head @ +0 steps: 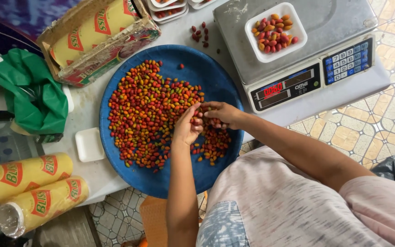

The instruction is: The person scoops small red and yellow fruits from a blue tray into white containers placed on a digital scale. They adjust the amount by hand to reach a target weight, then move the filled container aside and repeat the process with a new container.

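Fruits (149,107) fill the blue tray (216,77); left hand (186,127) cupped, right hand (221,114) pinching a few fruits together over them.

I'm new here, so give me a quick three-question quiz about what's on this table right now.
1. True or false: the white rectangular foam tray on the grey digital scale is empty.
2. Where are the left hand and right hand?
A. On the scale's keypad
B. Over the small red and orange oval fruits in the round blue plastic tray
3. Fill in: the yellow film rolls lie at the picture's ___ edge.

Key: 1 false; 2 B; 3 left.
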